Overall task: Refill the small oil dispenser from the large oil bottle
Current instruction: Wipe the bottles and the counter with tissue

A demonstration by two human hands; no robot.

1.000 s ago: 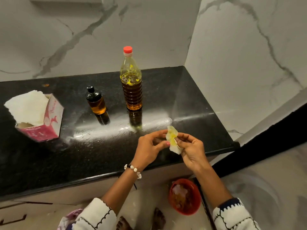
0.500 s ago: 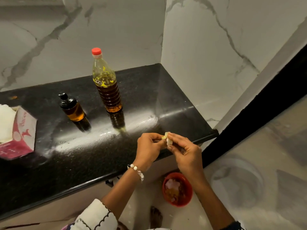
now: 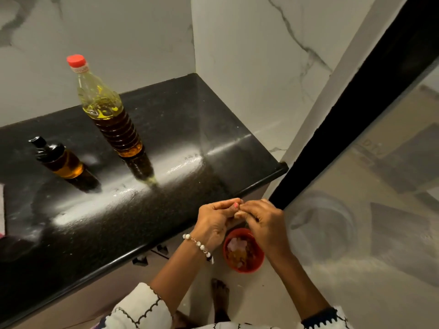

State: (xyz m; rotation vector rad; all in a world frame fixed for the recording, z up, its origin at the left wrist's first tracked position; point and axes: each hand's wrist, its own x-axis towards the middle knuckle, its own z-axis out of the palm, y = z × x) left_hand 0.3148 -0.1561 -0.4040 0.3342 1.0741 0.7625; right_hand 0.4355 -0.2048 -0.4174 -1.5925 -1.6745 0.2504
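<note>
This is a home kitchen. A polished black granite countertop (image 3: 166,129) fits into a corner of white marble-patterned wall tiles (image 3: 249,55). On it stand a tall clear plastic bottle of cooking oil with a red cap (image 3: 107,110) and a small dark-capped glass oil dispenser (image 3: 59,160). A round red waste bin with scraps (image 3: 243,251) sits on the pale floor.

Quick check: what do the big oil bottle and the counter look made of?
Big oil bottle: probably clear plastic, since it has a ribbed see-through body and a red screw cap. Counter: looks like polished black stone, speckled and glossy enough to mirror both bottles.
</note>
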